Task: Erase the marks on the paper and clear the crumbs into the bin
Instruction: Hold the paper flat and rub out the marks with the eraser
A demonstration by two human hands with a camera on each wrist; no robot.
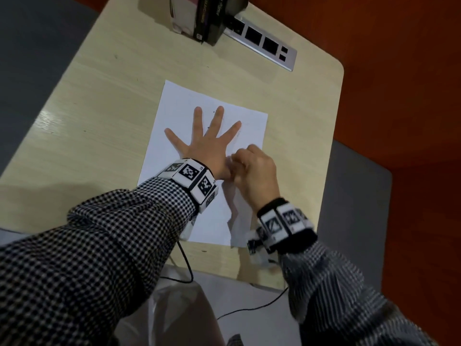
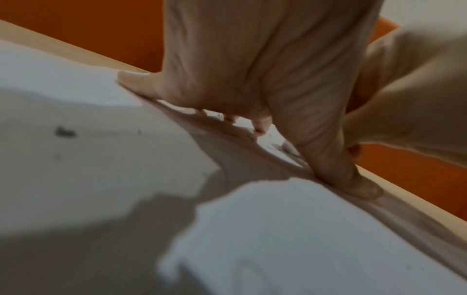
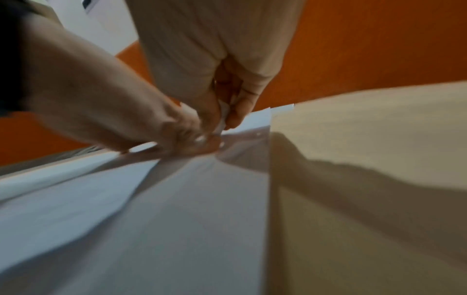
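Note:
A white sheet of paper lies on the wooden desk. My left hand presses flat on its middle, fingers spread and straight. Just right of that thumb, my right hand is curled, its fingertips down on the sheet. In the right wrist view the right hand pinches a small white eraser against the paper, beside the left hand. Dark crumbs lie on the paper by the left hand; more specks sit near the fingertips.
A bin with a pale plastic liner stands below the desk's near edge. A box and dark books and a silver power strip sit at the far edge. A black cable hangs off the near edge.

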